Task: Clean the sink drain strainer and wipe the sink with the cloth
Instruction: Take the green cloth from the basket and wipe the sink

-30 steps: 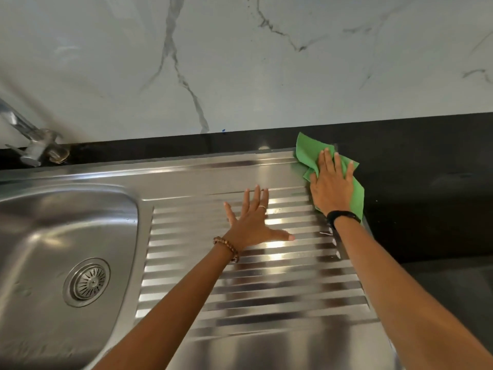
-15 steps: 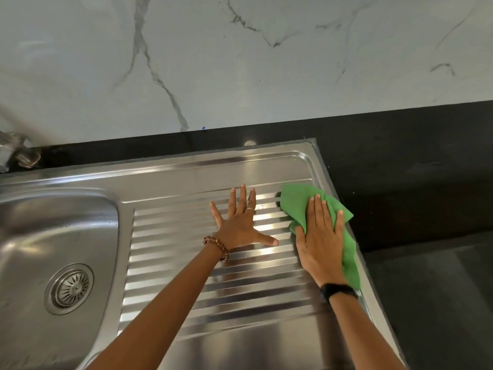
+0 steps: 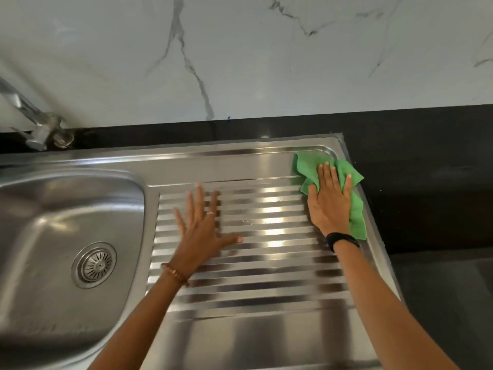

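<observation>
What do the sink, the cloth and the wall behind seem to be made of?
Sink: likely stainless steel, brushed finish; it shows streaky reflections and bright glints on the drainer ribs.
Cloth under the right hand: soft green fabric, possibly microfibre; it creases and folds, matte.
Wall: white with grey veins, smooth; marble or a marble-look tile, cannot tell which.

We see the crumpled green cloth [image 3: 309, 166] lying flat at the far right corner of the stainless sink [image 3: 240, 161], and the round metal drain strainer [image 3: 94, 265] seated in the basin floor.
</observation>
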Available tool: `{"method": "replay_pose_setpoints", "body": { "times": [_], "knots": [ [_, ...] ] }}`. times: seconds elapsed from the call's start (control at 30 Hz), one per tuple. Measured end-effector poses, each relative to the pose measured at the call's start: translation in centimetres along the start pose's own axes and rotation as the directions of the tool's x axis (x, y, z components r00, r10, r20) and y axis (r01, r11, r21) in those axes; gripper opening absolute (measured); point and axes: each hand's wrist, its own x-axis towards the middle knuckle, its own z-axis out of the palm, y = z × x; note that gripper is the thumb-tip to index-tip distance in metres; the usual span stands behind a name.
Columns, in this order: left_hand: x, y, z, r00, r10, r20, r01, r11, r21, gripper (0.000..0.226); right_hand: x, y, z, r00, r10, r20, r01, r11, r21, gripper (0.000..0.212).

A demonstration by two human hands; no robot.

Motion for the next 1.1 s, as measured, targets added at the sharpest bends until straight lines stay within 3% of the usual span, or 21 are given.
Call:
{"method": "replay_pose_setpoints", "body": {
  "times": [0.17,0.23,0.43,0.57,0.8,0.87,1.0,1.1],
  "knots": [
    [-4.1,-5.7,-1.8,0.946,-0.316,0.066,0.320,0.945,-0.061,0.135,-2.2,-3.7,0.5,0.999,-0.024,0.024,0.022,0.996,0.090,0.064],
    [-4.7,-6.2,-1.9,0.928,-0.358,0.106,0.371,0.916,-0.151,0.137,-3.1,-7.0,0.9,0.996,-0.084,0.043,0.077,0.988,0.132,0.063],
    [-4.7,-6.1,-1.7,0.935,-0.350,0.050,0.352,0.910,-0.219,0.137,-4.8,-19.3,2.7,0.924,-0.376,0.063,0.359,0.914,0.190,0.054],
    [-5.0,-6.0,-1.6,0.945,-0.328,0.000,0.319,0.918,-0.234,0.137,-4.0,-24.1,3.5,0.858,-0.505,0.096,0.483,0.856,0.183,0.053],
    [-5.8,-5.5,-1.6,0.936,-0.346,-0.061,0.321,0.914,-0.249,0.132,-3.3,-27.0,3.6,0.616,-0.767,0.181,0.731,0.642,0.231,0.048],
    [-6.5,-5.3,-1.1,0.930,-0.357,-0.084,0.335,0.921,-0.198,0.124,-3.9,-26.2,3.6,0.582,-0.796,0.168,0.749,0.605,0.271,0.046],
    [-7.5,-4.5,-0.3,0.934,-0.320,-0.158,0.311,0.947,-0.083,0.110,-4.9,-23.4,3.5,0.606,-0.787,0.119,0.741,0.612,0.276,0.049],
    [-7.2,-2.6,0.0,0.959,-0.247,-0.139,0.246,0.969,-0.023,0.111,-5.2,-19.7,2.9,0.703,-0.702,0.111,0.641,0.694,0.327,0.049]
  ]
}}
